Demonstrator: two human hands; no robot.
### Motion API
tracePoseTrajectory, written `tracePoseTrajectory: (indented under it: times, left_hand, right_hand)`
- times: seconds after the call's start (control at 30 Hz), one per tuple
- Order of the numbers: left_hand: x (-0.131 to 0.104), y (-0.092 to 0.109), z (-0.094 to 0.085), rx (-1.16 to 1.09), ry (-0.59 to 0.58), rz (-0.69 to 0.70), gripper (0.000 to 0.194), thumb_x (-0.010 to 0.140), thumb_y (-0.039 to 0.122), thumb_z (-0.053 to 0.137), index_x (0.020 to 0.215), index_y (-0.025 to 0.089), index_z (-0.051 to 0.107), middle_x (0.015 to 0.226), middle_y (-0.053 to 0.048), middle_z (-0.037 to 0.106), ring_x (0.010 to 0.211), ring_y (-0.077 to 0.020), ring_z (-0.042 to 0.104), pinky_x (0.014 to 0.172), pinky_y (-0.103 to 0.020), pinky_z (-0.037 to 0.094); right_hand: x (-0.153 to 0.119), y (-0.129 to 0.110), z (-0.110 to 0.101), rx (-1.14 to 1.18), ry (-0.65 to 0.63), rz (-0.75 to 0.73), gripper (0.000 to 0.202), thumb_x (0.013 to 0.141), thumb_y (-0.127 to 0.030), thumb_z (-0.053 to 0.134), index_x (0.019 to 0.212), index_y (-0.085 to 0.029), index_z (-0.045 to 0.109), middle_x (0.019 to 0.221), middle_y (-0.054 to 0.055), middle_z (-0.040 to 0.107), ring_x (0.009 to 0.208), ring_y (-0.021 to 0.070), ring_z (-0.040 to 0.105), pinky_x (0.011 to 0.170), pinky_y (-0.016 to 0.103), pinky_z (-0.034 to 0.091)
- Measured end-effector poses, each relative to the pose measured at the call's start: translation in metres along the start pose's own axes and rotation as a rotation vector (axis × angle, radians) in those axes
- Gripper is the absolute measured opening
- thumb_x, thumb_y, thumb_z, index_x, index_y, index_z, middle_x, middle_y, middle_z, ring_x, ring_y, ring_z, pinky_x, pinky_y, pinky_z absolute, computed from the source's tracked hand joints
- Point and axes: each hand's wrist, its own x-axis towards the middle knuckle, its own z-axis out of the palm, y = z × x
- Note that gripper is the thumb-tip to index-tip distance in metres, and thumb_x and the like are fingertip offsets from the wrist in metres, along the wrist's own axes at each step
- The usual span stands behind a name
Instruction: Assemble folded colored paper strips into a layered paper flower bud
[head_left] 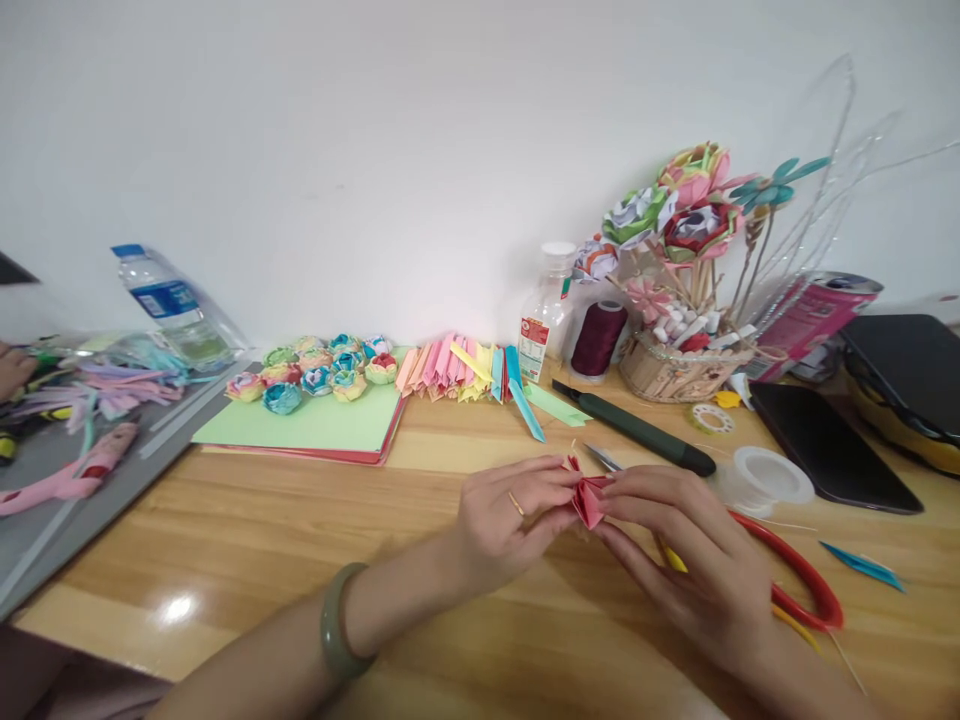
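Note:
Between my fingertips is a small folded red-pink paper piece, its pleats fanned out. My left hand, wearing a ring, pinches its left side, and my right hand grips its right side. Thin thread ends seem to stick up above the paper. Under my right hand lie scissors with red and yellow handles, partly hidden, the blade tip showing past my fingers. To the right of them rests a folded blue paper strip.
Several paper flowers sit on green paper. Folded strips line the wall. A dark green pen-like tool, clear tape roll, phone, thread spool and flower basket stand right. Another person's hand shows far left.

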Motion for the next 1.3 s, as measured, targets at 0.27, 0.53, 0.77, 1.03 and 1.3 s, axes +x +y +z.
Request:
tracePoseTrajectory:
  times: [0.27,0.53,0.77,1.03,1.3]
  left_hand:
    - [0.002,-0.003,0.0,0.03,0.0,0.051,0.01,0.079,0.016,0.057,0.087,0.016,0.062,0.084,-0.008,0.071,0.087,-0.0166,0.066,0.08,-0.029,0.055]
    - [0.005,-0.004,0.002,-0.1,-0.039,-0.102,0.019,0.075,0.028,0.063,0.061,0.016,0.058,0.066,-0.005,0.06,0.066,-0.0128,0.058,0.062,-0.024,0.049]
    - [0.012,-0.001,0.0,-0.605,-0.22,-0.913,0.027,0.063,0.034,0.072,0.065,0.013,0.055,0.066,-0.001,0.058,0.06,-0.0087,0.053,0.059,-0.022,0.043]
    - [0.014,-0.009,0.0,-0.835,-0.299,-1.17,0.034,0.052,0.033,0.079,0.07,0.011,0.059,0.075,-0.002,0.062,0.067,-0.0101,0.057,0.065,-0.025,0.046]
    - [0.013,-0.015,-0.001,-0.907,-0.286,-1.274,0.03,0.048,0.024,0.081,0.068,0.011,0.063,0.065,0.001,0.063,0.059,-0.008,0.057,0.06,-0.022,0.045]
  right_hand:
    - [0.001,0.006,-0.002,0.156,-0.181,0.021,0.022,0.078,-0.008,0.054,0.096,-0.021,0.053,0.087,0.007,0.065,0.083,0.0186,0.062,0.07,0.033,0.053]
    - [0.004,0.006,-0.001,0.44,-0.275,0.378,0.009,0.081,-0.015,0.053,0.086,-0.022,0.056,0.077,0.002,0.062,0.071,0.0155,0.06,0.062,0.026,0.052]
    - [0.005,0.014,0.003,0.883,-0.434,0.948,0.023,0.073,-0.038,0.065,0.07,-0.019,0.054,0.073,0.001,0.058,0.066,0.0133,0.055,0.058,0.024,0.046]
    - [0.006,0.014,0.004,0.967,-0.435,1.195,0.033,0.067,-0.045,0.07,0.067,-0.018,0.051,0.059,-0.002,0.056,0.051,0.0091,0.05,0.047,0.022,0.038]
    - [0.005,0.023,0.007,1.039,-0.507,1.146,0.023,0.065,-0.033,0.073,0.075,-0.014,0.062,0.071,0.001,0.064,0.064,0.0112,0.059,0.062,0.023,0.045]
